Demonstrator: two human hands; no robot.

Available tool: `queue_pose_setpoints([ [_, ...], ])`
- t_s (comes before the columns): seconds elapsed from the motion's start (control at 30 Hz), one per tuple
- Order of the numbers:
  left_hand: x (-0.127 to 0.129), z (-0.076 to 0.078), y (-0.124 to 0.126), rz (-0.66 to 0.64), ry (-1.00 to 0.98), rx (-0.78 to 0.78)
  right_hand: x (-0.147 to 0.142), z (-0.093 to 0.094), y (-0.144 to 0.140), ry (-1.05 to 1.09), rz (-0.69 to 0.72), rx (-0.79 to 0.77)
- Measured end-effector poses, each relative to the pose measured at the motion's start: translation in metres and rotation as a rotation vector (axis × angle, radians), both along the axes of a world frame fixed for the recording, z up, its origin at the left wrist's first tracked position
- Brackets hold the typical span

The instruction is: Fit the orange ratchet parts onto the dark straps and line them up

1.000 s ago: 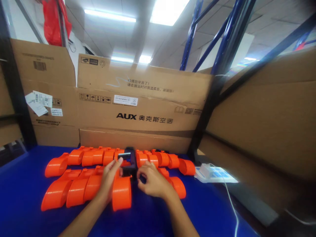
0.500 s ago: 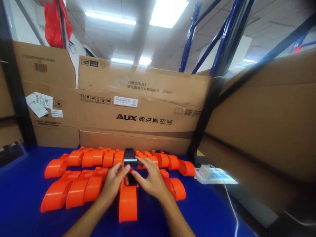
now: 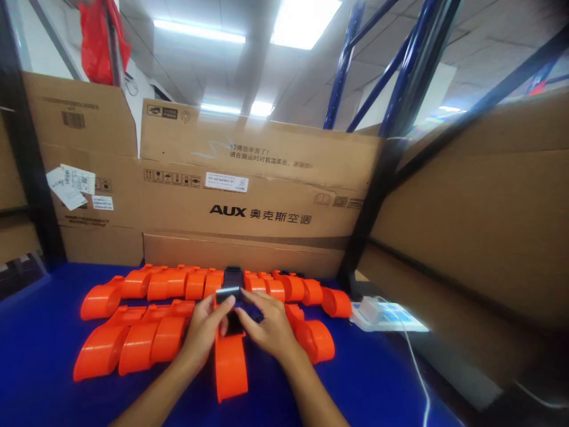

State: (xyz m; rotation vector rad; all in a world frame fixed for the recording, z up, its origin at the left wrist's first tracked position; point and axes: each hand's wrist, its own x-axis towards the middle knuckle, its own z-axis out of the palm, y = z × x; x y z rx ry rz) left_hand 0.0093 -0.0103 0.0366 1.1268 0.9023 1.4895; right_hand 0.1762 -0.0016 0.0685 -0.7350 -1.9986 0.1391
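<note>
Between my hands is a small dark piece with a pale toothed edge (image 3: 228, 292), like a comb or clipper blade; its exact kind I cannot make out. My left hand (image 3: 207, 323) is closed around its left side, thumb on top. At its right end, my right hand (image 3: 269, 320) pinches with thumb and forefinger. Just below the hands is an orange curved plastic piece (image 3: 231, 367), with a dark part at its upper end partly hidden by my fingers. Behind the toothed piece stands a black object (image 3: 233, 276).
Orange curved pieces stand in two rows, with a front-left piece (image 3: 100, 353) and a front-right piece (image 3: 322, 341). They rest on a blue table surface (image 3: 178, 397). A cardboard panel (image 3: 258, 243) closes the back. At right lie a white power strip (image 3: 400, 317) and its cable.
The toothed piece has shifted slightly left and tilted in my hands. The lower end of the orange piece below has swung slightly right. Both hands stay nearly in place.
</note>
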Motion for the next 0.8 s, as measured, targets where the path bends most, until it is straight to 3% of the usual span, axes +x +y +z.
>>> queue_pose_setpoints([
  [0.43,-0.0005,0.0,-0.0009,-0.029,0.008,-0.011,0.0008,-0.0044,0.0049,-0.107,-0.01,0.095],
  [0.8,0.0008,0.0022,0.0017,-0.091,-0.286,-0.174,0.0039,0.0034,0.0017,-0.289,0.006,0.127],
])
